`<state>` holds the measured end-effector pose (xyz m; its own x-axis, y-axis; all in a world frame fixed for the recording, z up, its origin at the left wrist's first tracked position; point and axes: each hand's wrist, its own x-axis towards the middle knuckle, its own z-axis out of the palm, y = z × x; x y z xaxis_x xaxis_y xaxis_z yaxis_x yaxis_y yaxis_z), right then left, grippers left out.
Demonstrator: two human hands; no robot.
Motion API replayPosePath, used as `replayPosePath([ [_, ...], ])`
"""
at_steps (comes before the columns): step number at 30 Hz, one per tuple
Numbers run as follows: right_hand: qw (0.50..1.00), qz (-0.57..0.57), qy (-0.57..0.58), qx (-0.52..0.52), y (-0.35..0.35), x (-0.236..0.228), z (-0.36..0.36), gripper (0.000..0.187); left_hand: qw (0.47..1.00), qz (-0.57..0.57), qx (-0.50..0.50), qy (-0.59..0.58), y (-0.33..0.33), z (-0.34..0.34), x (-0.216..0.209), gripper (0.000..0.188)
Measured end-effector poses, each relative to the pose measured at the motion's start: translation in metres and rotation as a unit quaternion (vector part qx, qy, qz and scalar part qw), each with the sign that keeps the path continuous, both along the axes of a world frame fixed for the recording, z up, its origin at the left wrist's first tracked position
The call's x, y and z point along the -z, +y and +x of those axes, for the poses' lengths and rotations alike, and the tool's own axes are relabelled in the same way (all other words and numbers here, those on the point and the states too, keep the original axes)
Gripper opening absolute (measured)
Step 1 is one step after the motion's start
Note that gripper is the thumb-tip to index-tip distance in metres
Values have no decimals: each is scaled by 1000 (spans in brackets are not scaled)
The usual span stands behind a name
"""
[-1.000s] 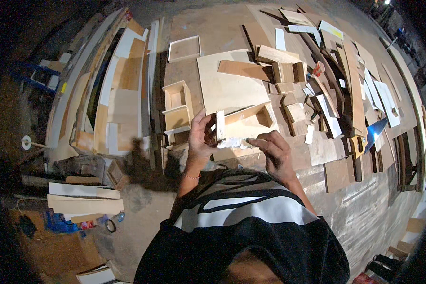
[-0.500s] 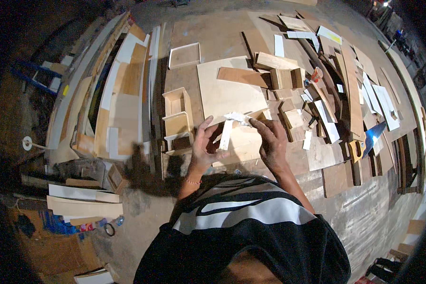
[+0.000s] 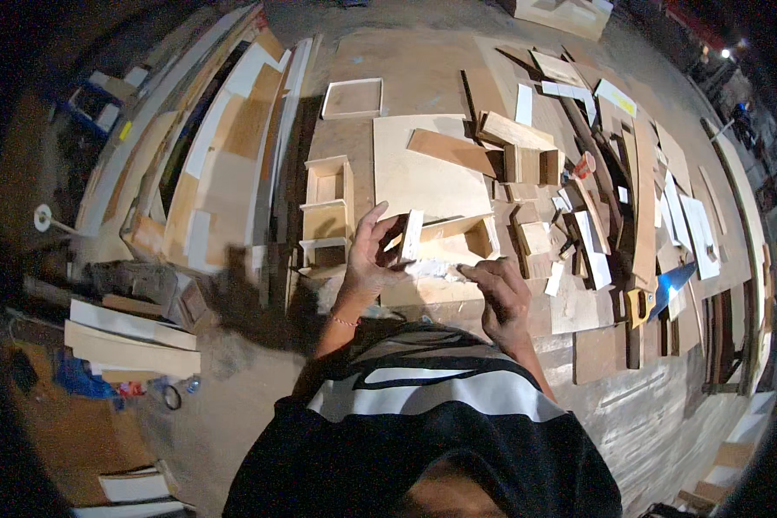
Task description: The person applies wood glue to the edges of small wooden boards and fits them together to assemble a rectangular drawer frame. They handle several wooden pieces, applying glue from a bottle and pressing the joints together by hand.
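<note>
A small open wooden box (image 3: 468, 231) with pale edges is in front of me, its left wall a white-edged strip (image 3: 413, 229). My left hand (image 3: 367, 263) grips that left side, thumb near the lower corner and fingers spread along the far part. A crumpled white wad (image 3: 432, 268), like cloth or paper, lies along the box's near edge. At the wad's right end, my right hand (image 3: 502, 295) has its fingers pinched together on it. Part of the box is hidden behind my hands.
A pale board (image 3: 427, 164) lies beyond the box. Open wooden boxes (image 3: 328, 181) stand on the left. Offcuts, a red-and-white cup (image 3: 584, 165) and a yellow-handled handsaw (image 3: 643, 304) lie on the right. Long panels (image 3: 233, 129) stretch along the left side.
The box has been turned: its white-edged strip now points away from me instead of toward me. The white wad has moved from the far edge to the near edge, and my right hand came nearer.
</note>
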<state>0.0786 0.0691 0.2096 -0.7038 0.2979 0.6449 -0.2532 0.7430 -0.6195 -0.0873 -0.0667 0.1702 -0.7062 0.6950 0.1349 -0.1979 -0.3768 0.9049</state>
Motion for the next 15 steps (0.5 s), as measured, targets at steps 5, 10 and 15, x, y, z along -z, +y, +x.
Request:
replayPosePath([
  [5,997,9,2,77,-1,-1,-13,43,997,-21,-1,81,-4,5,-8,100],
  [10,998,43,-42,36,0,-2,-7,38,993,10,-15,117,-7,-5,6,98],
  [15,999,-6,7,46,1,1,-12,31,991,-30,-26,131,-10,-2,-6,96],
])
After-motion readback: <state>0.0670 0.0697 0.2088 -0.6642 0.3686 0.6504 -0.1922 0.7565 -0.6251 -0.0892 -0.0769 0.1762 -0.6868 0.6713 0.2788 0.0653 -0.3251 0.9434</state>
